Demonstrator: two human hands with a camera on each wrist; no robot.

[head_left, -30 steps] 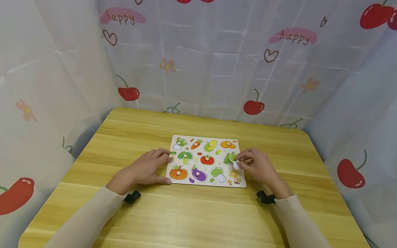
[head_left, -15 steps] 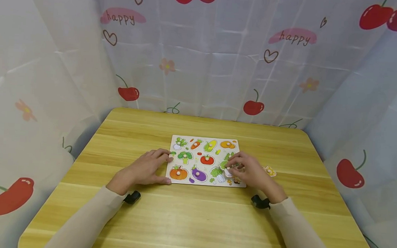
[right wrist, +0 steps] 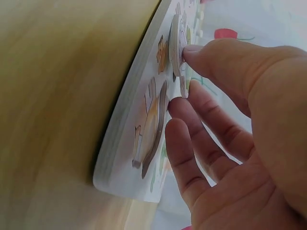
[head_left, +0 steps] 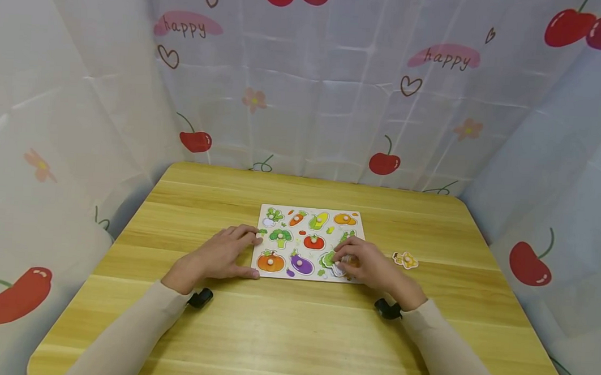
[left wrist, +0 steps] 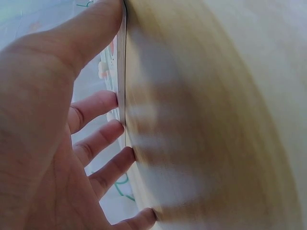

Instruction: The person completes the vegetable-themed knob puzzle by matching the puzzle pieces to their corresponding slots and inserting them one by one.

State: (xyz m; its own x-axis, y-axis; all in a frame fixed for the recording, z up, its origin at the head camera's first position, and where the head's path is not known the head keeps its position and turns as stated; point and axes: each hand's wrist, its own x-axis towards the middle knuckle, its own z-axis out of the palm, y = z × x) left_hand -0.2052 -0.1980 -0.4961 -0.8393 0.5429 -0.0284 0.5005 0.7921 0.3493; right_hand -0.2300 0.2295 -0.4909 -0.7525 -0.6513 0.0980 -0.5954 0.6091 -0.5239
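In the head view, my left hand (head_left: 225,253) rests at the left edge of a wooden vegetable puzzle board (head_left: 330,243), fingers extended. The left wrist view shows fingertips (left wrist: 125,154) along the board's side. My right hand (head_left: 370,262) pinches a leafy green-and-white cabbage puzzle piece (head_left: 329,259) over the board's lower right. In the right wrist view, the thumb touches the face of this piece (right wrist: 176,52), which is raised above the board; the other fingers stretch beneath. Beside it is the mushroom picture (right wrist: 149,129) on the board, partly hidden in the head view.
A yellow mushroom puzzle piece (head_left: 406,260) lies on the wooden table (head_left: 293,334) to the right of the board. Pumpkin (head_left: 270,262), eggplant (head_left: 301,263) and tomato (head_left: 314,242) pieces with knobs sit in the board. A cherry-print curtain (head_left: 305,97) surrounds the table.
My right hand has carried the cabbage piece left and nearer to me, from the board's right edge. The mushroom piece on the table has come into view. The left hand stays put.
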